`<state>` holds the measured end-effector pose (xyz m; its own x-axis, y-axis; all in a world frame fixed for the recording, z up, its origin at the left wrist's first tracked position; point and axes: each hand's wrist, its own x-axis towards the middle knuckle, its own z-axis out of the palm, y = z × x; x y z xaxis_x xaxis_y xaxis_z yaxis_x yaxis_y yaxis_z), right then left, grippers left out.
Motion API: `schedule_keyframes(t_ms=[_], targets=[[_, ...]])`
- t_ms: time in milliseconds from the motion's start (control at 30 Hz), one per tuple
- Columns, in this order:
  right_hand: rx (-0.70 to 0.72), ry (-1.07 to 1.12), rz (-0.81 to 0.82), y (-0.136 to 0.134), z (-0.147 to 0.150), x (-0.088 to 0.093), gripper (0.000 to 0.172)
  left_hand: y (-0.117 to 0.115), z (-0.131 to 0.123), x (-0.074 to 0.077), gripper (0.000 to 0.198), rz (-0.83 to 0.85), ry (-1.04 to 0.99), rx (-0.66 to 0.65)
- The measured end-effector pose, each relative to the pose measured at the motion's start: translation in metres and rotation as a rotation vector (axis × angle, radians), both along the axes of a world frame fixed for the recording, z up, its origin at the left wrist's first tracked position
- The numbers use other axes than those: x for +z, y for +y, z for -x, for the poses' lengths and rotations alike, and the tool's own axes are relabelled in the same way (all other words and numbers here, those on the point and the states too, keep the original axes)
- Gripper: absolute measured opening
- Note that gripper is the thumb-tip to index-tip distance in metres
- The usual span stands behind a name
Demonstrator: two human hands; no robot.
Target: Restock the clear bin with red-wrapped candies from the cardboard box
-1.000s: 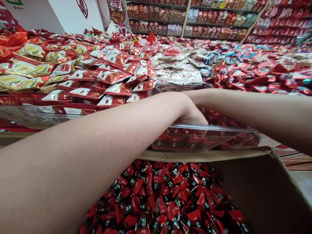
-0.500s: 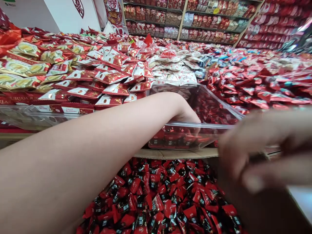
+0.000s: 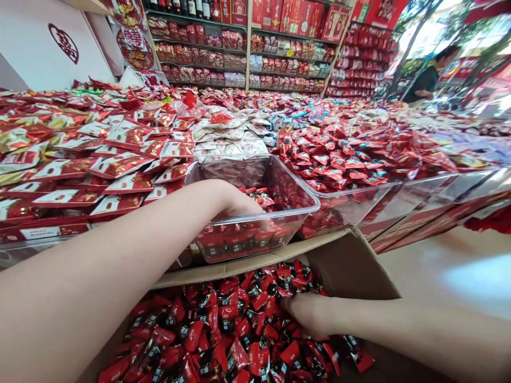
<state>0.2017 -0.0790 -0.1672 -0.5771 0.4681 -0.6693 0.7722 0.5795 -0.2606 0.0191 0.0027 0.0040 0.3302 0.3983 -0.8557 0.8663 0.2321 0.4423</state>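
Observation:
My left hand (image 3: 235,205) reaches over the front rim of a clear plastic bin (image 3: 295,183) on the display; its fingers are down inside among red and black wrapped candies (image 3: 259,197) and mostly hidden by the rim. My right hand (image 3: 305,314) is down in the cardboard box (image 3: 347,260) below, its fingers buried in the heap of red and black candies (image 3: 231,324). Whether either hand grips any candy is hidden.
The display table holds piles of red and white packets (image 3: 120,159) on the left, white packets (image 3: 227,138) behind the bin, and red candies (image 3: 351,154) to the right. Shelves of red boxes (image 3: 279,53) line the back wall. A person (image 3: 429,77) stands at the far right.
My right hand has left the clear bin, swung down and gone into the cardboard box's candies. The view has turned to the right. My left hand stays in the bin.

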Motion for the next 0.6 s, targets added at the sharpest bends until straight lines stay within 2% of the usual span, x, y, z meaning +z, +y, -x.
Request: schedule_keyframes(t_ms=[33, 100, 233, 333, 433, 600], targets=[[0.027, -0.024, -0.007, 0.003, 0.002, 0.002, 0.048, 0.0, 0.0, 0.0, 0.034, 0.011, 0.0, 0.0], [-0.004, -0.024, 0.014, 0.01, 0.004, 0.007, 0.039, 0.0, 0.0, 0.001, 0.034, 0.017, 0.004, -0.002], [-0.189, 0.162, 0.067, 0.024, -0.003, 0.019, 0.035, 0.0, -0.002, -0.001, 0.036, 0.054, 0.003, 0.0], [-0.335, 0.379, 0.232, 0.03, -0.013, 0.035, 0.026, 0.001, -0.002, -0.003, 0.039, 0.066, 0.009, 0.017], [-0.501, 0.548, 0.43, 0.03, -0.019, 0.048, 0.027, 0.001, -0.002, -0.004, 0.038, 0.064, 0.021, 0.027], [-0.564, 0.701, 0.493, 0.023, -0.016, 0.058, 0.028, -0.001, -0.002, -0.003, 0.038, 0.075, 0.0, 0.032]])
